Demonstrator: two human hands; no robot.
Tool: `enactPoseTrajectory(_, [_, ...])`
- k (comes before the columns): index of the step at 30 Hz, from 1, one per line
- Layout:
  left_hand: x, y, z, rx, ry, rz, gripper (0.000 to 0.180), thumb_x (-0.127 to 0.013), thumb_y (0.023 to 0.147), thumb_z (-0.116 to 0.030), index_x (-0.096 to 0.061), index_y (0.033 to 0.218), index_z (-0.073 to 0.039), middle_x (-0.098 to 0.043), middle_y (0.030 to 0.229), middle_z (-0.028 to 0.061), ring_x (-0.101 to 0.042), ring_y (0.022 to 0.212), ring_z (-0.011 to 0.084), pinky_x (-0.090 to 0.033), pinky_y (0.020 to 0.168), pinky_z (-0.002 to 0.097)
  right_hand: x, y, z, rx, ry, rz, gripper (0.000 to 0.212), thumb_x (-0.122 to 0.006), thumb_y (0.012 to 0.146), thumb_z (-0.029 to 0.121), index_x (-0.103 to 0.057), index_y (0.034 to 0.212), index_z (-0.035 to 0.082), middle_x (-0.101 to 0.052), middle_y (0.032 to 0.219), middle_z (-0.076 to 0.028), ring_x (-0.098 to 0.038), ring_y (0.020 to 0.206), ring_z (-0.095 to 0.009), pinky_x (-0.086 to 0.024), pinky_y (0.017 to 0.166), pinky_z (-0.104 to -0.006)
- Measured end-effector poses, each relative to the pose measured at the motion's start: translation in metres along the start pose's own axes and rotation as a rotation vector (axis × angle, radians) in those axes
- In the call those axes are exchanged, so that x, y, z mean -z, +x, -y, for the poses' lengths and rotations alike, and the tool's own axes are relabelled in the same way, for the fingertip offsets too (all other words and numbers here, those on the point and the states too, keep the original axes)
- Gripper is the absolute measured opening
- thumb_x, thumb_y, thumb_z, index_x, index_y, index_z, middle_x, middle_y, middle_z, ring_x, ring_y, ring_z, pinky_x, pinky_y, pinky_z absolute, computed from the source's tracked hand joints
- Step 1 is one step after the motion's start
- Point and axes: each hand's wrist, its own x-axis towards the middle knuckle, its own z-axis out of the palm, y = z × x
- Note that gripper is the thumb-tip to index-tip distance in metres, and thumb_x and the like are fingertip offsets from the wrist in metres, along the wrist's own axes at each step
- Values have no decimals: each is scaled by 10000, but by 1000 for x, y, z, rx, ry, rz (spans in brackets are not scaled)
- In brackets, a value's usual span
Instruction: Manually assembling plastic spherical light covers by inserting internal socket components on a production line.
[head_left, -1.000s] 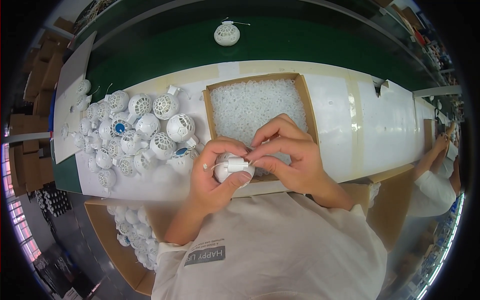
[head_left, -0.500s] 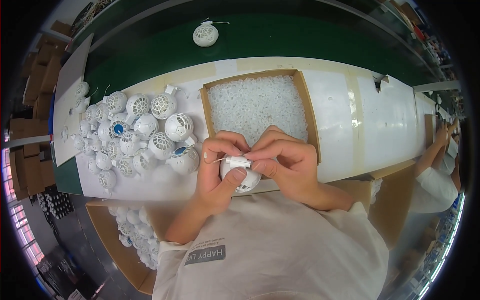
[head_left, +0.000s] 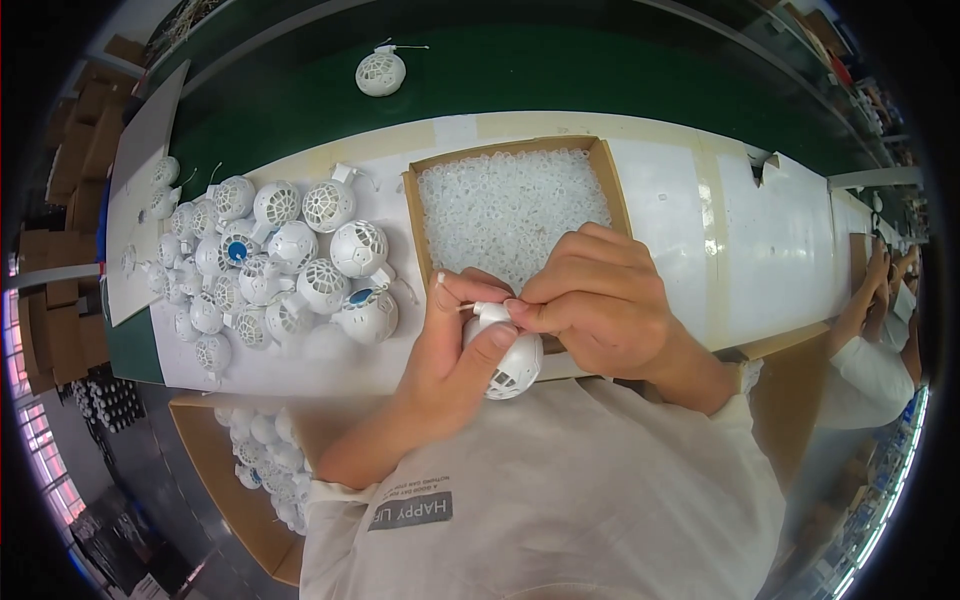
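In my left hand (head_left: 445,350) I hold a white openwork plastic ball (head_left: 520,368), fingers and thumb closed around it. Its short neck points up and away from me, and a thin pale cord (head_left: 440,290) loops out past my left fingers. My right hand (head_left: 605,300) has thumb and forefinger pinched together at the end of that neck. Whatever sits between those fingertips is too small and covered to make out. Just beyond both hands lies a shallow cardboard tray (head_left: 413,215) full of small clear plastic pieces (head_left: 510,205).
Many similar white balls (head_left: 325,205) cluster on the white tabletop (head_left: 665,200) to the left. A single ball (head_left: 380,74) rides on the green belt (head_left: 560,75). Open cartons (head_left: 205,440) with balls stand below left; another carton (head_left: 790,400) and a co-worker's arm (head_left: 860,300) are at right.
Both hands and the ball have shifted slightly right. My right hand has turned, its knuckles higher, still pinching at the neck. The lone ball on the green belt has moved left.
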Motion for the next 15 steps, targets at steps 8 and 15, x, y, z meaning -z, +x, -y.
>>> enactPoseTrajectory(8, [-5,3,-1,-351,459,-34,753,-866,735,-301,-366,1236,-44,-487,1115,183,-556,945,253,-483,773,357,8,9,5,-158,73,192,137,-767,684,-45,-692,782,13,-654,765,-82,-591,686,-194,-430,588,-287])
enactPoseTrajectory(15, [6,9,4,-528,352,-22,1086,-904,571,-449,-330,1373,6,-485,1116,178,-547,939,258,-485,770,368,-7,-11,12,-321,355,-46,226,-813,681,25,-734,892,16,-654,850,-92,-581,771,-215,-457,646,-306])
